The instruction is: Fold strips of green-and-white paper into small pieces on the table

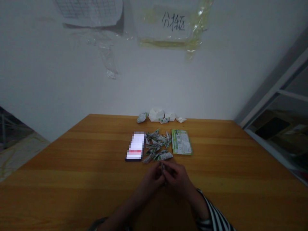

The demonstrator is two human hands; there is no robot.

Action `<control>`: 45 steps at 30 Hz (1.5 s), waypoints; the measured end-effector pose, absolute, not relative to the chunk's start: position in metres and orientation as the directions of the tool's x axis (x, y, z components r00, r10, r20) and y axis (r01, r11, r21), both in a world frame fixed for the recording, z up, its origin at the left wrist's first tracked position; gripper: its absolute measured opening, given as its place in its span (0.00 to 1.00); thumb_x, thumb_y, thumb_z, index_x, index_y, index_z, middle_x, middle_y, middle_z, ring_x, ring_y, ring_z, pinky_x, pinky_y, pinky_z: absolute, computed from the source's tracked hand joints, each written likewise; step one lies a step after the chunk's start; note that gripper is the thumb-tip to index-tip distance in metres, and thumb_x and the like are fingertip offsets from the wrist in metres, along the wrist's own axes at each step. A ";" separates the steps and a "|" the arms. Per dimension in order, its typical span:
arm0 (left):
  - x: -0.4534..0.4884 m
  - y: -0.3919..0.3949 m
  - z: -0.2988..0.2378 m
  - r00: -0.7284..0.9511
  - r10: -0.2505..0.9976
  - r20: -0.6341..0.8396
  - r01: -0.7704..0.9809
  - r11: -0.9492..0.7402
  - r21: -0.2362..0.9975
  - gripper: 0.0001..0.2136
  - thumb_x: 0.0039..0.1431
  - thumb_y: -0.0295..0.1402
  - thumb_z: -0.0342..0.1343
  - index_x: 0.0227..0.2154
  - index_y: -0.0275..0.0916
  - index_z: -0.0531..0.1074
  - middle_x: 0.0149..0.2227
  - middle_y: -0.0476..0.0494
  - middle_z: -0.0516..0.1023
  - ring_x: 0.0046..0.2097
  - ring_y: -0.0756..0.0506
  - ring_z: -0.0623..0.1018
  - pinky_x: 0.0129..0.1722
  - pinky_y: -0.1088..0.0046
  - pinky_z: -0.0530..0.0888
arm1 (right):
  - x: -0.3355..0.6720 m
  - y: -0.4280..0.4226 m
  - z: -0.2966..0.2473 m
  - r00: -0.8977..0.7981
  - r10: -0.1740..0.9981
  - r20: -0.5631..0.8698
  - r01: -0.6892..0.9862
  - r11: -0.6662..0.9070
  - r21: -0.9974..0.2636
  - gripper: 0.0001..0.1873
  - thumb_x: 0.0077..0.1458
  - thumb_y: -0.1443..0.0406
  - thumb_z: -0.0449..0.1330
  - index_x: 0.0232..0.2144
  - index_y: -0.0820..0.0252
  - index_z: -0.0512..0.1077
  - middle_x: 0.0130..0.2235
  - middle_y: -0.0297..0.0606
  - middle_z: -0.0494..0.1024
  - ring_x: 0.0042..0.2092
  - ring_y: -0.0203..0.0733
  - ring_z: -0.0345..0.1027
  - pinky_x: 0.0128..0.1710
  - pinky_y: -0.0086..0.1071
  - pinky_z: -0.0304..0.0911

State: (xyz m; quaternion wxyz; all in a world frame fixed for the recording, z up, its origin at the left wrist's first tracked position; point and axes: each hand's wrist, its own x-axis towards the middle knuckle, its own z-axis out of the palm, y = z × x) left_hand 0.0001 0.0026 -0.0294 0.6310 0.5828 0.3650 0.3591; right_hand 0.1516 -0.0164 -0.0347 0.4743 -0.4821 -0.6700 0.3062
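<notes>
Now our hands (166,179) press together, pinching a small folded strip (163,167). Already finished, a heap of folded pieces (157,143) lies just ahead of them, with white folds (156,115) farther off.

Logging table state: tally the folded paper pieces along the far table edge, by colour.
White folded paper pieces: 3
Green-printed folded paper pieces: 2
Total: 5
</notes>
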 end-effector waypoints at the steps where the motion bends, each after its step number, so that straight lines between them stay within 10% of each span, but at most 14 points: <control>1: -0.001 0.004 -0.031 0.435 0.900 -0.034 -0.036 0.055 0.998 0.11 0.52 0.30 0.57 0.40 0.40 0.70 0.30 0.47 0.77 0.30 0.47 0.76 0.29 0.75 0.72 | 0.150 -0.018 -0.033 -0.128 0.914 0.384 0.379 0.403 -0.833 0.21 0.53 0.70 0.58 0.51 0.59 0.73 0.39 0.41 0.82 0.37 0.42 0.75 0.39 0.33 0.70; 5: -0.004 0.009 -0.030 0.338 0.941 0.016 -0.070 0.008 0.998 0.04 0.52 0.31 0.58 0.31 0.38 0.72 0.27 0.48 0.77 0.30 0.46 0.77 0.29 0.74 0.73 | 0.148 -0.021 -0.031 -0.111 0.860 0.498 0.427 0.494 -0.758 0.19 0.51 0.74 0.57 0.44 0.59 0.77 0.41 0.42 0.82 0.39 0.43 0.76 0.40 0.34 0.70; 11: -0.003 0.010 -0.017 0.392 0.919 -0.049 -0.106 0.098 0.989 0.16 0.48 0.34 0.63 0.43 0.41 0.78 0.46 0.42 0.81 0.48 0.39 0.77 0.48 0.63 0.73 | 0.157 -0.016 -0.037 0.179 0.919 0.351 0.310 0.286 -0.907 0.10 0.49 0.73 0.57 0.29 0.61 0.77 0.29 0.39 0.80 0.31 0.41 0.74 0.30 0.30 0.68; 20: -0.006 0.012 -0.022 0.130 0.992 0.001 0.002 -0.001 1.000 0.19 0.49 0.32 0.62 0.45 0.39 0.69 0.22 0.53 0.77 0.26 0.48 0.77 0.27 0.76 0.72 | 0.141 -0.020 -0.036 0.139 0.967 0.213 0.023 0.212 -0.977 0.06 0.53 0.67 0.59 0.35 0.57 0.73 0.27 0.32 0.73 0.26 0.37 0.68 0.24 0.26 0.65; 31: -0.007 0.006 -0.020 0.396 0.908 0.137 0.261 -0.255 0.931 0.10 0.62 0.32 0.49 0.39 0.40 0.75 0.36 0.43 0.81 0.35 0.44 0.79 0.35 0.72 0.74 | 0.152 -0.013 -0.041 0.060 0.967 0.248 0.256 0.225 -0.940 0.07 0.51 0.65 0.62 0.28 0.59 0.80 0.28 0.39 0.82 0.29 0.43 0.74 0.30 0.31 0.67; 45: -0.007 0.002 -0.013 0.393 0.909 0.137 0.485 -0.332 0.809 0.08 0.61 0.31 0.48 0.32 0.39 0.72 0.27 0.46 0.79 0.27 0.46 0.76 0.26 0.76 0.67 | 0.135 -0.020 -0.029 0.113 0.910 0.400 0.342 0.342 -0.875 0.03 0.49 0.71 0.58 0.29 0.60 0.72 0.32 0.38 0.75 0.34 0.40 0.70 0.32 0.29 0.66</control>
